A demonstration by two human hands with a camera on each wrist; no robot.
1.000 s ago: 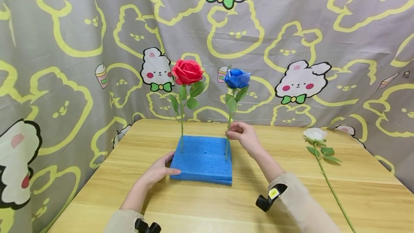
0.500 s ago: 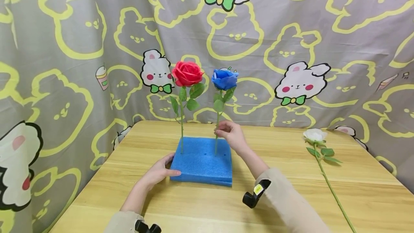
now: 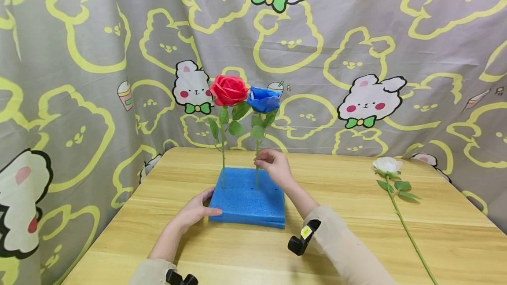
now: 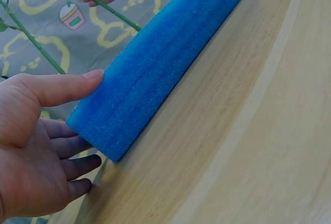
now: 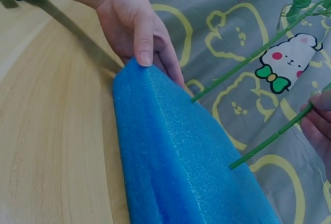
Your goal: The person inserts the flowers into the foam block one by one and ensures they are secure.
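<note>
A blue rose (image 3: 264, 100) stands nearly upright over a blue foam block (image 3: 245, 203), its green stem (image 5: 274, 136) meeting the block's top. My right hand (image 3: 274, 166) pinches that stem partway up between thumb and fingers. To its left, a red rose (image 3: 229, 90) stands by itself in the foam, its bloom overlapping the blue one's edge in the head view. My left hand (image 3: 194, 209) holds the block's near left corner, thumb (image 4: 77, 87) on the top edge and fingers along the side. A small hole (image 3: 276, 189) shows in the foam, right of the blue rose's stem.
A white rose (image 3: 387, 165) with a long stem lies on the wooden table (image 3: 336, 179) at the right. Behind the table hangs a grey curtain (image 3: 309, 56) with cartoon prints. Black wrist cameras (image 3: 303, 237) are strapped to both sleeves.
My right hand has carried the blue rose leftward, from the block's right edge to near its middle, closer to the red rose. My left hand and the block stay put.
</note>
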